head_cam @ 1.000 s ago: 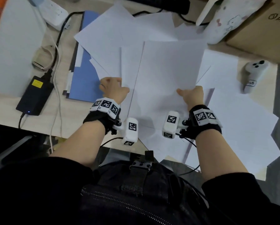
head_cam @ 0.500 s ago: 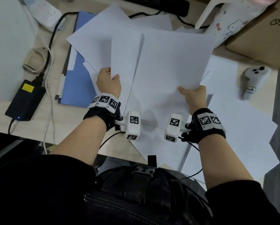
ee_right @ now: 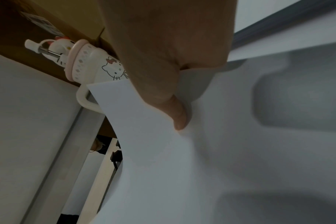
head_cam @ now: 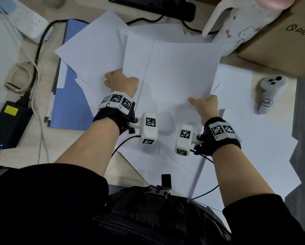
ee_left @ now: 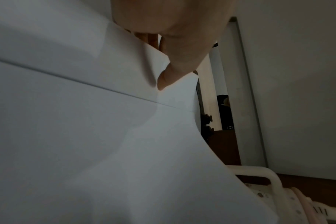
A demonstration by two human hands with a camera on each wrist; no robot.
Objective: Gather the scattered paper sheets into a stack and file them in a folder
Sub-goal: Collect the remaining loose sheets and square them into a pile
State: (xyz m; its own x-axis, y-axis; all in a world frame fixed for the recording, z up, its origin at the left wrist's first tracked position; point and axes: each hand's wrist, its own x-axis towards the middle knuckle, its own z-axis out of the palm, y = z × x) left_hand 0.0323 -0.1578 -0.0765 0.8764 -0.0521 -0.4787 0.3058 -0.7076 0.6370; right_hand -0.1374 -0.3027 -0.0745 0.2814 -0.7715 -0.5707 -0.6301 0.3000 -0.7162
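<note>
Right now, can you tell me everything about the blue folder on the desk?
The blue folder lies flat and closed on the left side of the desk, beside the black power brick. It looks like smooth plastic or card, with a dark spine along its left edge carrying a white label. Loose white sheets cover its upper right part. No hand touches it.

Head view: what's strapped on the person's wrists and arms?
Each wrist wears a black strap topped with white blocks printed with black square tags: left wrist band, right wrist band. A white camera pod with the same tags juts inward from each; thin black cables trail back. Black sleeves are pushed up.
</note>
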